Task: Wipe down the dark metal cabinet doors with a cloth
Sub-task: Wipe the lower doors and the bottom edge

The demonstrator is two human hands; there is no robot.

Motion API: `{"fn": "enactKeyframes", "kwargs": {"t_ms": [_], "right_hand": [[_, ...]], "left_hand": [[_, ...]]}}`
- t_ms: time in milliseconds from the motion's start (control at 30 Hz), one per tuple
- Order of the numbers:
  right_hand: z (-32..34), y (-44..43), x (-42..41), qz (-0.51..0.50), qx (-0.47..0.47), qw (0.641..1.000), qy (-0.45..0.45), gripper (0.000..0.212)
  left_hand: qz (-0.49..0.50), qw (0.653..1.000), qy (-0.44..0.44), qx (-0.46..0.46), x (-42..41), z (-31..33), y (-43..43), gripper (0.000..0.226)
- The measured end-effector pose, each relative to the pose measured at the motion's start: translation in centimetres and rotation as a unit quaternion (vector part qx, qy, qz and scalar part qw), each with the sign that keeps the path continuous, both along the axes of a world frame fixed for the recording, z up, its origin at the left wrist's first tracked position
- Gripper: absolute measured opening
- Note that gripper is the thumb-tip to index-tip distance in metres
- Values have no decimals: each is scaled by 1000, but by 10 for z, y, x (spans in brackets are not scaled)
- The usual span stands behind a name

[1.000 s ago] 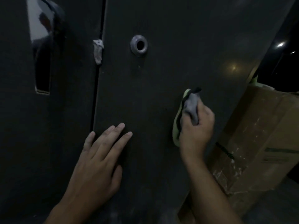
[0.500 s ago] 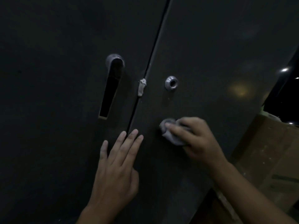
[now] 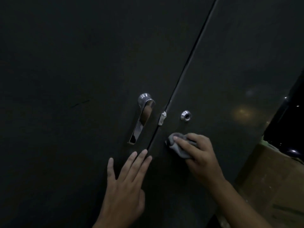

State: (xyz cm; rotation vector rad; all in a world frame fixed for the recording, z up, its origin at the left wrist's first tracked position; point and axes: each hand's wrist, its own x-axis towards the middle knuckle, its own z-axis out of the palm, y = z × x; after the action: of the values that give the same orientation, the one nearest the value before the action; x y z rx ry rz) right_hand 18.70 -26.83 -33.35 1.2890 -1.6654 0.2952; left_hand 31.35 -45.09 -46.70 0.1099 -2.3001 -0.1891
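Two dark metal cabinet doors fill the view: the left door (image 3: 65,79) and the right door (image 3: 238,55), split by a thin vertical gap. My right hand (image 3: 199,155) presses a bunched grey cloth (image 3: 178,147) against the right door, just below the round lock and close to the gap. Its fingers are curled over the cloth. My left hand (image 3: 126,183) lies flat with straight fingers on the doors, its fingertips touching the gap below the handle.
A shiny chrome lever handle (image 3: 143,116) sits on the left door. A round silver lock (image 3: 185,115) and a pale scrap of tape (image 3: 162,118) sit by the gap. A cardboard box (image 3: 271,186) stands at the lower right beside the cabinet.
My right hand swept the cloth from the right door's outer edge leftward to the spot below the lock. The view pulled back and shifted left. My left hand stayed flat on the doors.
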Motion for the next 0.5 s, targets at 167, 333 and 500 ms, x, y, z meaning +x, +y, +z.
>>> {"fn": "enactKeyframes", "kwargs": {"t_ms": [167, 333, 500], "right_hand": [[86, -7, -7, -50, -303, 939, -157, 42], [138, -58, 24, 3, -240, 967, -87, 47], [118, -102, 45, 54, 0, 997, 61, 38]], "left_hand": [[18, 998, 57, 30, 13, 8, -26, 82], [49, 991, 96, 73, 31, 22, -52, 81], [66, 988, 116, 82, 40, 29, -69, 79]]}}
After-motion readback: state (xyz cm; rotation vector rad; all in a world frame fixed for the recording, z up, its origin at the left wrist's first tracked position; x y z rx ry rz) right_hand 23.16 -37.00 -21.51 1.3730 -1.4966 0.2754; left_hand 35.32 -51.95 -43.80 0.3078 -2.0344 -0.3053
